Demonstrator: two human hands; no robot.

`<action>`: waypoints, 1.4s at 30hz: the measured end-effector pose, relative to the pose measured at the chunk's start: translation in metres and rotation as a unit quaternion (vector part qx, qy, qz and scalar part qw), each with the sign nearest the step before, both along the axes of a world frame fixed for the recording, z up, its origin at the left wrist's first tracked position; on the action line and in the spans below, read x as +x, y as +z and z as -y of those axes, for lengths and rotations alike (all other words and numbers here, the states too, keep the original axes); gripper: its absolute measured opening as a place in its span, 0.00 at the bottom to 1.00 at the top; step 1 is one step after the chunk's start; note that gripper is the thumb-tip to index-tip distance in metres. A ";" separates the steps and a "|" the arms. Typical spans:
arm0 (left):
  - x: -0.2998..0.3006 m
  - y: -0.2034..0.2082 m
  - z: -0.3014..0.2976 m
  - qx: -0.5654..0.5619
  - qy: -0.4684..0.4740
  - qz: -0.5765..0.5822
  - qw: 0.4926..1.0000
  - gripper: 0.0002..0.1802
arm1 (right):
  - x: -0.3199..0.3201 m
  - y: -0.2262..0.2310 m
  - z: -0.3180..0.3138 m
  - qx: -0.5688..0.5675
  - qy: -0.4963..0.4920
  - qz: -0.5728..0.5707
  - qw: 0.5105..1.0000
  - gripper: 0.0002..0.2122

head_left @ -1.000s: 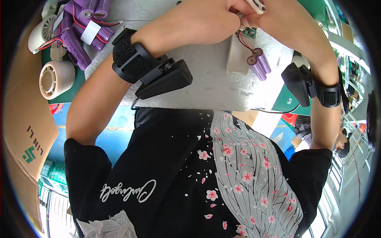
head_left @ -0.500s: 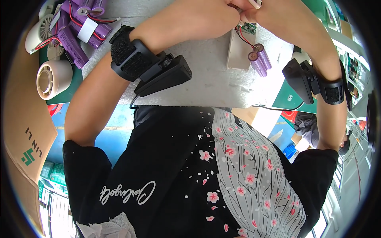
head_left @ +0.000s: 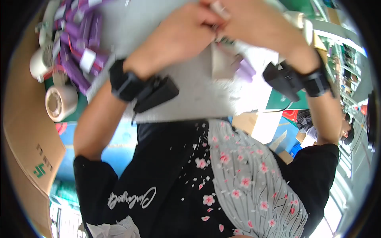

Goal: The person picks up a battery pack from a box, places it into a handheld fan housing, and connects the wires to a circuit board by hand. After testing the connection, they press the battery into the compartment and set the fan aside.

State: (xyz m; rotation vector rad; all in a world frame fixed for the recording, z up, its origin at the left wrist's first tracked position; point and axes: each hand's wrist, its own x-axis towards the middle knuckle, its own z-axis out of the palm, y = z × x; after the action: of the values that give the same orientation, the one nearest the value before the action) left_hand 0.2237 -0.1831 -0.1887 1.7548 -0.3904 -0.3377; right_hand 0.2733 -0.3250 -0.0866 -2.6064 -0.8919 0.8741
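Observation:
My left hand [head_left: 192, 31] and my right hand [head_left: 242, 22] meet at the top of the picture, blurred by motion. Both have their fingers closed together over something small that I cannot make out. A small whitish piece [head_left: 219, 9] shows at the right fingers. Just below the hands are a green circuit board [head_left: 227, 41], partly covered, a flat beige piece [head_left: 222, 65] and a pair of purple battery cells [head_left: 245, 70]. In the earlier frame, red and black wires run from the board to the cells. Each wrist wears a black strap with a black box.
A whitish foam work surface [head_left: 170, 99] lies under the hands. At the left are a heap of purple battery cells [head_left: 73, 67] with wires, a cream round fan-like housing [head_left: 60, 103] and a tall cardboard box [head_left: 27, 131]. Another person [head_left: 347, 129] is at the far right edge.
The view has shifted, and the hands now sit lower and further left in the picture. They stay together, with the board, beige piece and cells close by. Everything nearby is more blurred.

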 end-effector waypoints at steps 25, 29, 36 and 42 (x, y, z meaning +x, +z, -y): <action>0.000 0.007 -0.007 -0.044 -0.042 -0.082 0.995 0.08 | 0.004 -0.040 0.010 0.050 0.043 0.101 0.993 0.16; -0.002 0.010 -0.007 -0.016 -0.023 -0.058 0.998 0.13 | -0.004 -0.041 0.046 0.272 -0.053 0.107 0.955 0.27; 0.000 0.017 -0.007 0.002 -0.015 -0.063 0.998 0.19 | -0.047 -0.045 0.094 0.294 -0.221 0.057 0.928 0.18; 0.000 0.023 -0.002 -0.009 -0.012 -0.094 0.995 0.19 | -0.047 -0.050 0.086 0.301 -0.204 0.007 0.932 0.17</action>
State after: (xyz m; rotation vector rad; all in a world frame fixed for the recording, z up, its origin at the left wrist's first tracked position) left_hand 0.2236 -0.1810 -0.1655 1.6851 -0.2773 -0.5101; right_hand 0.2267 -0.4110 -0.1369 -2.1310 -0.4813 0.3864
